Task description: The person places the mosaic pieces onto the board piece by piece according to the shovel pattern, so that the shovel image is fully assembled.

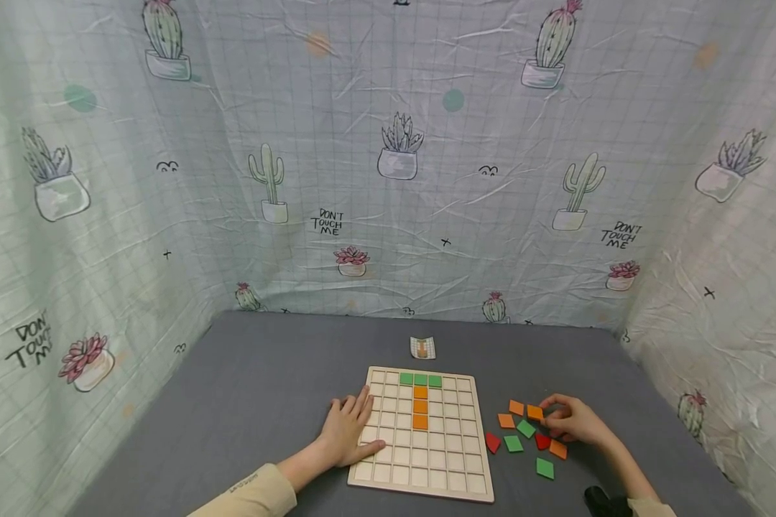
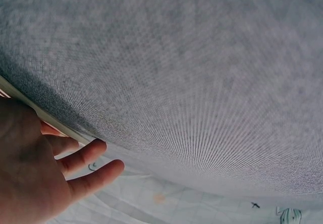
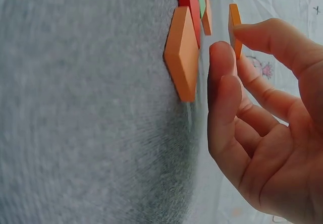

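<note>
A pale wooden grid board (image 1: 449,460) lies on the grey table, with green square tiles (image 1: 420,379) in its top row and a column of orange tiles (image 1: 420,407) under the middle one. My left hand (image 1: 348,432) rests on the board's left edge with fingers spread; the left wrist view shows those fingers (image 2: 86,158) extended past the rim. Right of the board, my right hand (image 1: 574,419) pinches an orange square tile (image 1: 534,412) between thumb and fingers. In the right wrist view that orange tile (image 3: 234,30) is seen edge-on, raised off the table.
Loose tiles lie around my right hand: green (image 1: 545,468), red (image 1: 493,442) and orange (image 1: 558,449) among them. A small patterned card (image 1: 422,348) lies behind the board. Something black (image 1: 604,501) sits by the right wrist. Cactus-printed cloth (image 1: 401,237) hangs around the table.
</note>
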`<action>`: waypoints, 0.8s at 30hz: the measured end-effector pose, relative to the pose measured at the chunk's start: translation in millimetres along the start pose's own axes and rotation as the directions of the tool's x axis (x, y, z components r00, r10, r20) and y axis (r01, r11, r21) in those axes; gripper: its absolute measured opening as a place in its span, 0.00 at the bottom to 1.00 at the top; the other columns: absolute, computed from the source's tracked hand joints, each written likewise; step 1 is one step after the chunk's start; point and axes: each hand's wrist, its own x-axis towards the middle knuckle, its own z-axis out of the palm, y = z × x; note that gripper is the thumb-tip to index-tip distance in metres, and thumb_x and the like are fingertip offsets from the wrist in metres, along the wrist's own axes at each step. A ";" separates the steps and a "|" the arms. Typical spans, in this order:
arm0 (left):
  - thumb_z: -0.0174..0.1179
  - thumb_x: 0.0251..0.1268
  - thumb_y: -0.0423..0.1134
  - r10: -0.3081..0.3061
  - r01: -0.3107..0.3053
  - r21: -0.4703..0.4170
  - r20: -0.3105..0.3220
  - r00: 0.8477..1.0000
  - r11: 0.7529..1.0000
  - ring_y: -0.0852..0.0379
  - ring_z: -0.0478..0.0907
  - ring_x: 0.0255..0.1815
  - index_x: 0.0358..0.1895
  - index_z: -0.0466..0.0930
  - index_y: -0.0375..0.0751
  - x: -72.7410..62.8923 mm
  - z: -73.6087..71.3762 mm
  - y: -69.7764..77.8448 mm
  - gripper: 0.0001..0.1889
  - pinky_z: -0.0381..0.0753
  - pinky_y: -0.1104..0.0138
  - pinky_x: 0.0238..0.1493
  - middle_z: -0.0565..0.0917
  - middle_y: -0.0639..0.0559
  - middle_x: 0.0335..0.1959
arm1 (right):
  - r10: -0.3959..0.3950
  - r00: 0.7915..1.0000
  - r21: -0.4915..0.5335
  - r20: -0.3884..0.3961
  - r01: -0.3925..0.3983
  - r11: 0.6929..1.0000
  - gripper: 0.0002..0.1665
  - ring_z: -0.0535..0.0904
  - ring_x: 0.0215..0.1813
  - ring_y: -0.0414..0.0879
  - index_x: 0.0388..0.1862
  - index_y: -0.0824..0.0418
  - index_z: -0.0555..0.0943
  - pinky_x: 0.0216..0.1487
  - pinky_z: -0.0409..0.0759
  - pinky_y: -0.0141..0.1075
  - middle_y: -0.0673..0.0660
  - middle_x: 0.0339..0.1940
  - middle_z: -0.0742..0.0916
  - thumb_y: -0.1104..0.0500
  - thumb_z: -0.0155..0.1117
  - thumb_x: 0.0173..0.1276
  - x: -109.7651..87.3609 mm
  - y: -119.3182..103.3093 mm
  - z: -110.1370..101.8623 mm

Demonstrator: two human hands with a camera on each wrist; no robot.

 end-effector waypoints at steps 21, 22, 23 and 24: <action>0.32 0.55 0.73 -0.001 0.001 -0.007 0.011 1.000 1.000 0.51 0.68 0.54 0.65 0.61 0.42 1.6 -1.4 -0.1 0.44 0.65 0.54 0.42 0.61 0.44 0.67 | -0.096 0.995 0.024 0.039 0.095 0.995 0.23 0.80 0.27 0.46 0.48 0.73 0.69 0.28 0.76 0.38 0.62 0.30 0.85 0.57 0.59 0.61 -3.5 -10.7 17.9; 0.32 0.55 0.73 0.000 0.000 -0.005 0.012 1.000 1.000 0.51 0.68 0.53 0.65 0.61 0.42 1.6 -1.3 0.0 0.44 0.65 0.54 0.42 0.61 0.44 0.67 | -0.099 0.994 0.020 0.037 0.098 0.995 0.23 0.80 0.27 0.46 0.48 0.73 0.69 0.27 0.75 0.38 0.62 0.30 0.85 0.57 0.59 0.61 -3.8 -11.3 18.9; 0.32 0.55 0.73 0.000 0.000 -0.004 0.012 1.000 1.000 0.51 0.68 0.53 0.65 0.61 0.42 1.5 -1.2 0.0 0.44 0.65 0.54 0.42 0.61 0.45 0.67 | -0.093 0.995 0.020 0.035 0.093 0.996 0.24 0.80 0.27 0.46 0.48 0.73 0.69 0.27 0.75 0.38 0.62 0.29 0.85 0.57 0.59 0.61 -4.3 -12.2 20.0; 0.32 0.55 0.73 0.000 0.000 -0.003 0.012 1.000 1.000 0.51 0.68 0.53 0.65 0.61 0.42 1.4 -1.4 0.1 0.44 0.65 0.54 0.41 0.61 0.44 0.67 | -0.086 0.996 0.026 0.034 0.085 0.996 0.24 0.80 0.26 0.46 0.48 0.73 0.69 0.26 0.75 0.38 0.62 0.29 0.85 0.56 0.59 0.60 -4.8 -12.8 21.1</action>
